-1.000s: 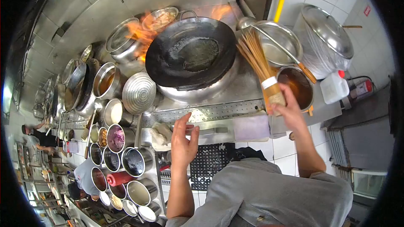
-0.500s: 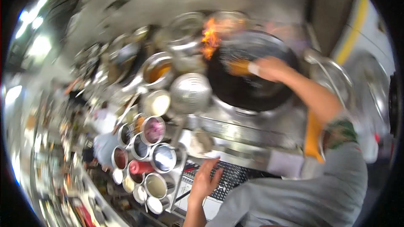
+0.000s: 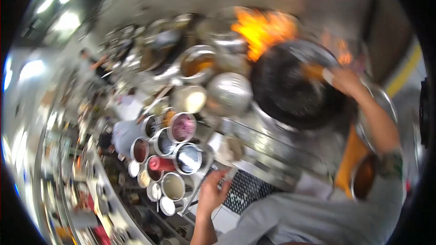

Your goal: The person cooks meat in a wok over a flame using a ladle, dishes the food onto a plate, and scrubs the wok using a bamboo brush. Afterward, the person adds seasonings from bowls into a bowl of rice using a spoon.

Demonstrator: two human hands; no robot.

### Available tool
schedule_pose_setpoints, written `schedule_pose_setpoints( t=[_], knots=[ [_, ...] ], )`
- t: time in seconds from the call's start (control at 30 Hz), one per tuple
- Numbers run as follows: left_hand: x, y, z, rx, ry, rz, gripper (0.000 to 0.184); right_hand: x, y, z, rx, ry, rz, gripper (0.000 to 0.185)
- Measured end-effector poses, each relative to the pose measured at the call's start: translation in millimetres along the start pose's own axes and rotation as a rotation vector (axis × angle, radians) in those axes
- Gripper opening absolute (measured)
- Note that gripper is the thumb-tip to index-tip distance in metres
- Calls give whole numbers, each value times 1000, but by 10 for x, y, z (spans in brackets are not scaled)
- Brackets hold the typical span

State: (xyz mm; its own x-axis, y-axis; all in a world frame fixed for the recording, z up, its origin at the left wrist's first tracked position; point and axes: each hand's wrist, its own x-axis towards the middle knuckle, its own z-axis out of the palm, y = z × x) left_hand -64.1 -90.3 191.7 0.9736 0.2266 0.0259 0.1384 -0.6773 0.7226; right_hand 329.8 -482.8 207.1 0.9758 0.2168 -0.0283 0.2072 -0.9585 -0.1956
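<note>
My right hand (image 3: 346,81) is closed around a tan wok brush (image 3: 314,71) with a white band near my fingers. The brush end is inside a large black wok (image 3: 295,95), which sits tilted on the stove; motion blurs the bristles. My left hand (image 3: 214,193) hovers by the counter's front edge, fingers spread and slightly bent, with nothing in it. Just beyond that hand, a crumpled pale cloth (image 3: 232,149) lies on the counter ledge.
Tall orange flames (image 3: 264,31) rise behind the wok. A perforated strainer (image 3: 230,93) and a pot of brown liquid (image 3: 198,66) stand to its left. Several seasoning containers (image 3: 182,127) and a red bottle (image 3: 160,163) crowd the left side. Other people (image 3: 127,138) work farther off.
The flames behind the wok have grown much larger. The view has swung, so the wok and containers appear shifted right. My right hand still grips the brush inside the wok.
</note>
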Motion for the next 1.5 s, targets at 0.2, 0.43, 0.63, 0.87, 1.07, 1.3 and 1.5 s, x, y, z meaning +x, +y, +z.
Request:
schedule_pose_setpoints(
  t=[0.2,0.43,0.63,0.87,1.07,1.3,1.5],
  knots=[
    [1136,956,733,85,-145,551,36,-34,-120,731,266,-36,-399,48],
    [1719,1196,1329,450,-370,727,29,-511,647,-842,-32,-366,78,40],
    [1644,846,1573,451,-111,812,34,-1269,514,-721,124,444,187,47],
    [1893,979,982,195,127,876,38,-3097,46,-260,955,521,345,49],
    [2487,1460,367,-31,224,727,40,-3625,-515,1125,1062,384,776,56],
    [3719,1907,-254,-209,212,624,48,-3531,-463,1918,207,488,619,52],
    [3875,2033,-289,-313,227,588,43,-3929,-708,1211,624,368,601,48]
  ],
)
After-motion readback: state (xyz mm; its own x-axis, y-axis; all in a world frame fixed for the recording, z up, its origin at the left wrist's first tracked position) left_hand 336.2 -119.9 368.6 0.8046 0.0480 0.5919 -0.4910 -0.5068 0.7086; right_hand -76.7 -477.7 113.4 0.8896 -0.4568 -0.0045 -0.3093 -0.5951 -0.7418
